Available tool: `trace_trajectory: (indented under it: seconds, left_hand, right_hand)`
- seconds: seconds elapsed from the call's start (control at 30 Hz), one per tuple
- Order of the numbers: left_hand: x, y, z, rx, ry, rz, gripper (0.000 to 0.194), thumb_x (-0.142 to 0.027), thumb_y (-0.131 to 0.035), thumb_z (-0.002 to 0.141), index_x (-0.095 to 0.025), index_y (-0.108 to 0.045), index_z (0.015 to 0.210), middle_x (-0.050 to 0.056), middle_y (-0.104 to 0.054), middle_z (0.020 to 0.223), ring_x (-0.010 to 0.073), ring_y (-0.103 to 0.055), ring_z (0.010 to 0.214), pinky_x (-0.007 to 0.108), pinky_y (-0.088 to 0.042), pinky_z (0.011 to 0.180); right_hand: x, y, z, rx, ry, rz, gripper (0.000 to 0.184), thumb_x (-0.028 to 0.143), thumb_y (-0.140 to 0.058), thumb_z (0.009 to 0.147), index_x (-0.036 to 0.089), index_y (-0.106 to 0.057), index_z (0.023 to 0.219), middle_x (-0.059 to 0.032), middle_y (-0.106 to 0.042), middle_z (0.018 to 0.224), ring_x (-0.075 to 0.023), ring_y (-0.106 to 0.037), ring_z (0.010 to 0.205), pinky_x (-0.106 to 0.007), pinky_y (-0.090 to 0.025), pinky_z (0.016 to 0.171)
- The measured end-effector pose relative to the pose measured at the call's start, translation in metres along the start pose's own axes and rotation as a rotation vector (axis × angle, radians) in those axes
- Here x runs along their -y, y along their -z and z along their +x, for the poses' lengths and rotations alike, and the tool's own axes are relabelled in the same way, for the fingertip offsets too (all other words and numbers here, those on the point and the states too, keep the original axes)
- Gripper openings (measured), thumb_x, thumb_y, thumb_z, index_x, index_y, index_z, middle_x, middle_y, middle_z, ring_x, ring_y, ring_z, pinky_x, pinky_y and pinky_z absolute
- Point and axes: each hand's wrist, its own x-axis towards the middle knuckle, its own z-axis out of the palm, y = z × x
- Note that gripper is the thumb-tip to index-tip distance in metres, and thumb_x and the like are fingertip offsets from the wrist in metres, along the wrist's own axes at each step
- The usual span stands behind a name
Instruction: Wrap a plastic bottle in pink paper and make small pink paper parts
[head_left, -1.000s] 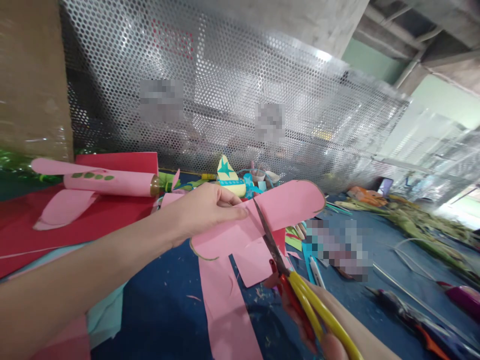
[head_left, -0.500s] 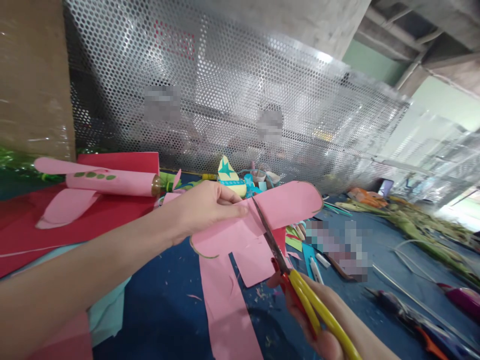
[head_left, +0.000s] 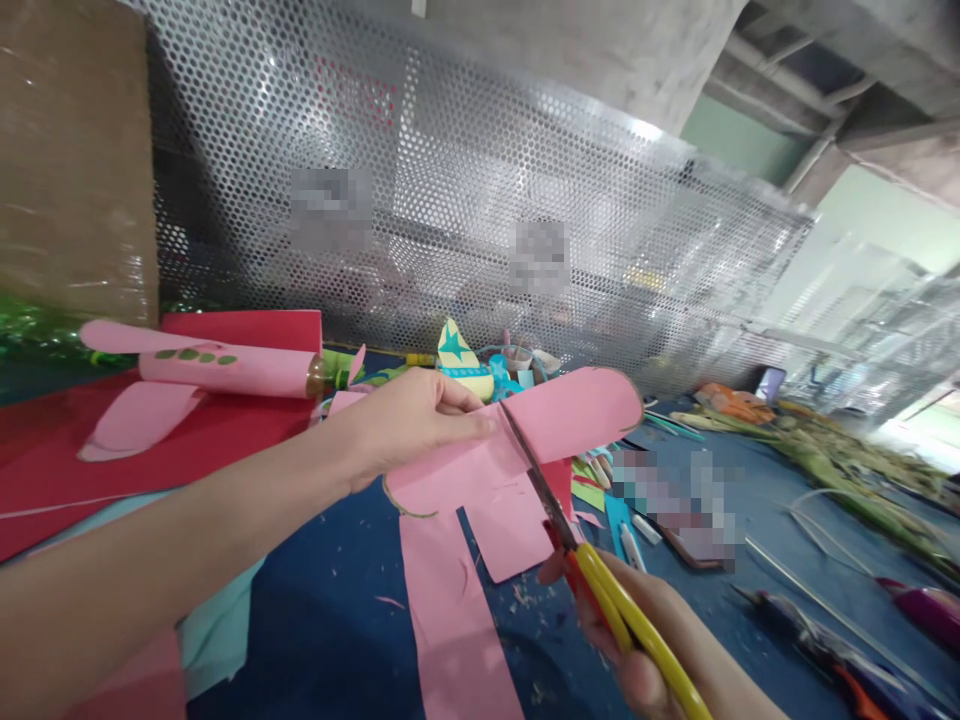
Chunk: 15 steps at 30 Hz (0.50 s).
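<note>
The left hand (head_left: 416, 418) pinches the pink paper (head_left: 577, 412), which reaches out past its thumb (head_left: 466, 428) to the scissors (head_left: 611, 588) that the right hand (head_left: 667, 605) grips, so a clean cut likely calls for holding the paper taut and that thumb clear of the blades (head_left: 551, 503).

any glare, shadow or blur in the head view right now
In the head view, glare spots the perforated metal screen and the right edge is partly washed out; in the head view, a soft shadow crosses the lower pink strip; in the head view, the scissors look fairly clear, things behind the screen hazy.
</note>
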Motion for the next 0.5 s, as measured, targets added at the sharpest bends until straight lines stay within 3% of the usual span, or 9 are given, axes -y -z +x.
trace_trajectory:
  seconds: [0.4, 0.5]
  left_hand:
    - [0.010, 0.002, 0.005, 0.024, -0.062, 0.015, 0.034, -0.048, -0.066, 0.072, -0.017, -0.074, 0.082, 0.005, -0.073, 0.077, 0.0202, -0.063, 0.068, 0.027, -0.043, 0.057]
    - [0.009, 0.000, 0.004, 0.037, -0.051, -0.021, 0.031, -0.045, -0.066, 0.073, -0.016, -0.074, 0.080, 0.005, -0.073, 0.080, 0.0209, -0.064, 0.072, 0.028, -0.044, 0.062]
  right_hand:
    - [0.011, 0.003, 0.001, -0.024, 0.036, -0.128, 0.089, 0.093, -0.029, 0.066, 0.016, -0.057, 0.100, 0.0062, -0.033, 0.058, -0.0109, -0.028, 0.052, -0.027, -0.022, 0.049]
    - [0.012, 0.001, -0.002, -0.108, 0.075, -0.220, 0.085, 0.090, -0.028, 0.070, 0.017, -0.061, 0.097, 0.0030, -0.041, 0.059, -0.0122, -0.036, 0.051, -0.025, -0.032, 0.047]
